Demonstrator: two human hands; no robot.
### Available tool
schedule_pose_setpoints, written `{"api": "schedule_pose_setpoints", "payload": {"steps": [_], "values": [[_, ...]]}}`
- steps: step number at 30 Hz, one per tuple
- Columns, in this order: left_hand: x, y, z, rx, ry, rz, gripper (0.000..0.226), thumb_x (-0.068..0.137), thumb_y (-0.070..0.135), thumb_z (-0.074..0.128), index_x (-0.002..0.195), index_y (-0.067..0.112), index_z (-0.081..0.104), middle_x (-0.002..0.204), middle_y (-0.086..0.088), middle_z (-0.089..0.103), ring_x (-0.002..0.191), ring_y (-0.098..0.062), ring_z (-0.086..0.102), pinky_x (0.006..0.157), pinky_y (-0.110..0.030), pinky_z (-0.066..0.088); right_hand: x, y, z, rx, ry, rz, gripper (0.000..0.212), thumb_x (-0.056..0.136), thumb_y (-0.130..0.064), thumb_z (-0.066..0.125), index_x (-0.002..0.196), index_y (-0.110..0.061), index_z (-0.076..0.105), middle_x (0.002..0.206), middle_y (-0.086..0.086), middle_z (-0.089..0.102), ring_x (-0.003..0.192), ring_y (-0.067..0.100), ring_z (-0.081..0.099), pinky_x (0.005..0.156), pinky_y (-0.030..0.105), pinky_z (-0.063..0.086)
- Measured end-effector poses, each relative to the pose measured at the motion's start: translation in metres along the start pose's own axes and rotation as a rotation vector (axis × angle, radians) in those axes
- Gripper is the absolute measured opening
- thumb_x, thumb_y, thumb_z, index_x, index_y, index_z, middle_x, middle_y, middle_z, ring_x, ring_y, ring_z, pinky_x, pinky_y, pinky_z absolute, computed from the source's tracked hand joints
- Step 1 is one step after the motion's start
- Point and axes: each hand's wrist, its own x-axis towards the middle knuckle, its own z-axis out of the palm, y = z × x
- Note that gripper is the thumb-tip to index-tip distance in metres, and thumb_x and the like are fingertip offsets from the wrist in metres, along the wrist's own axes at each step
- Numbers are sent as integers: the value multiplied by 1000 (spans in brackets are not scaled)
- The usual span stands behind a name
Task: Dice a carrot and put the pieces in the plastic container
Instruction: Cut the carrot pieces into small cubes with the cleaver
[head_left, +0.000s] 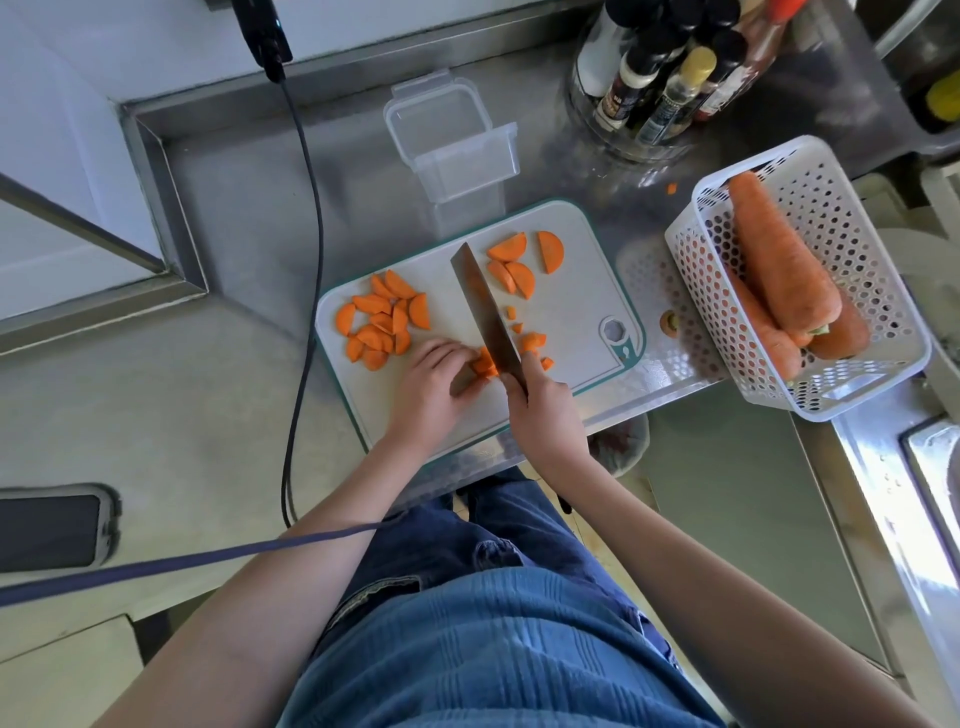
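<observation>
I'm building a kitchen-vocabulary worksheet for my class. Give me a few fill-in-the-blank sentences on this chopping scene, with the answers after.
1. The right hand grips the handle of a ____.
2. The left hand steadies carrot pieces on the ____ board.
3. Whole carrots lie in a white perforated ____.
4. The plastic container behind the board holds ____ carrot pieces so far.

Answers: knife; cutting; basket; no

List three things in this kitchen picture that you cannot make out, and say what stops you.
1. Head view: the carrot slices being cut, partly hidden by the left hand and the knife.
2. Knife handle, covered by the right hand.
3. Bottle labels in the round holder, too small to read.
</observation>
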Motion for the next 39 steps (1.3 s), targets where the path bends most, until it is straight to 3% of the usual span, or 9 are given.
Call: {"api": "schedule_pose_setpoints", "payload": {"steps": [9,18,21,26,30,35,39], "values": [[0,-2,4,-4,31,-5,17,77,20,73,85,5,70,90,-3,69,94,-18,55,83,-25,45,-2,-6,6,-55,4,24,18,103,-31,34,92,-17,31,73,16,57,66,38,56,55,41,45],[1,-6,6,-6,-1,11,13,71,3,79,82,0,72,90,-9,72,98,-15,51,85,-21,40,7,-9,19,-126,16,75,7,102,-21,33,98,-16,35,84,16,58,74,36,57,61,42,48],[2,-6,5,0,-1,7,12,75,11,76,79,1,71,89,-9,71,98,-16,51,83,-22,41,7,-9,17,-149,18,65,5,101,-19,35,97,-16,35,83,14,56,74,37,57,60,41,47],[4,0,1,-49,29,-19,32,81,31,61,76,0,70,86,-9,71,97,-16,51,83,-23,42,2,-2,5,-83,58,70,21,102,-26,35,117,-12,41,77,17,60,66,37,56,54,39,44],[-3,0,-3,-87,10,-47,32,81,31,65,94,3,71,92,-5,70,99,-15,54,88,-22,44,-6,-3,-3,28,80,72,14,102,-27,37,97,-14,40,64,9,52,56,32,48,42,31,26],[-11,-6,-6,-52,-14,-38,22,75,10,76,95,3,69,92,-4,68,101,-18,54,87,-30,46,-6,-13,4,34,71,49,19,102,-29,37,101,-10,41,73,17,59,63,38,54,53,41,43],[-11,-6,-5,-17,-30,-30,18,73,11,78,86,4,67,86,-4,65,96,-20,52,83,-26,44,-7,-14,8,21,60,34,17,102,-27,37,92,-14,36,72,14,56,63,35,50,51,36,37]]}}
